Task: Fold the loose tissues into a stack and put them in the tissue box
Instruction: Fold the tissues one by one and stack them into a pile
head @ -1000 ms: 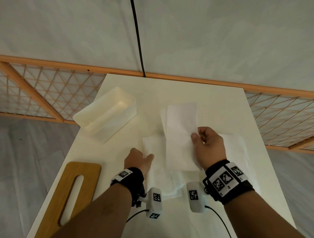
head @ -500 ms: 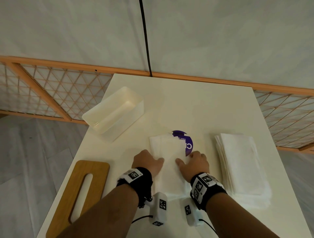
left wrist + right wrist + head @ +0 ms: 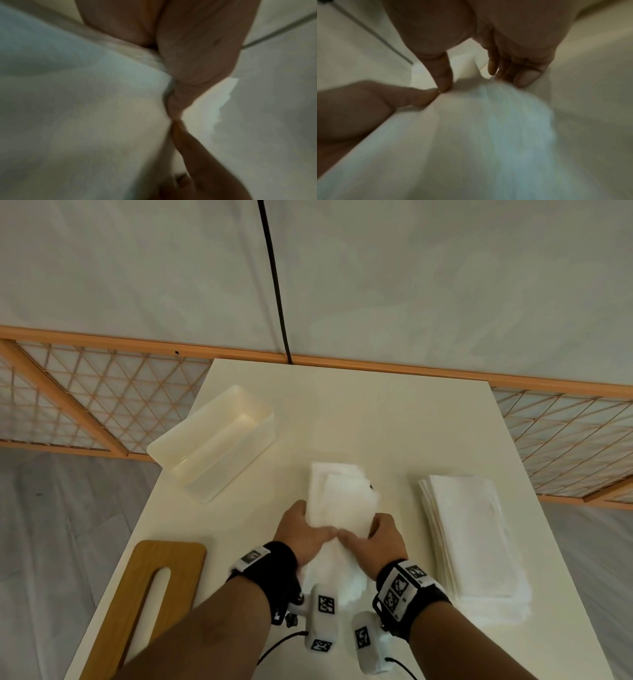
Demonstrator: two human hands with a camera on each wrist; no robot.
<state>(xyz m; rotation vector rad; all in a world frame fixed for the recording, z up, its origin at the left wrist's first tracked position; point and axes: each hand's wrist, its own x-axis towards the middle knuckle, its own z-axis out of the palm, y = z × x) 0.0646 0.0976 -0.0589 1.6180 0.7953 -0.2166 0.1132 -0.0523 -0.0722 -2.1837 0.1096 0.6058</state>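
A folded white tissue stack (image 3: pixel 339 501) lies lengthwise in the middle of the table. My left hand (image 3: pixel 306 529) holds its left side and my right hand (image 3: pixel 378 534) its right side, thumbs meeting on top. The right wrist view shows my right hand (image 3: pixel 481 82) with its thumb on the tissue stack (image 3: pixel 488 135) and fingers down its far side. In the blurred left wrist view my left hand (image 3: pixel 188 67) runs along the tissue stack (image 3: pixel 85 108); its fingers are hidden. An open translucent tissue box (image 3: pixel 233 460) stands at the far left.
A thick pile of loose tissues (image 3: pixel 469 535) lies to the right of my hands. A wooden lid with a slot (image 3: pixel 185 559) sits at the near left edge. The table (image 3: pixel 376 422) ends at a wooden lattice rail (image 3: pixel 102 405). A black cable (image 3: pixel 274 278) hangs behind.
My right hand laid the raised tissue on the stack, then both hands closed round the stack's sides. The purple disc seen beyond the stack half a second ago is now covered.
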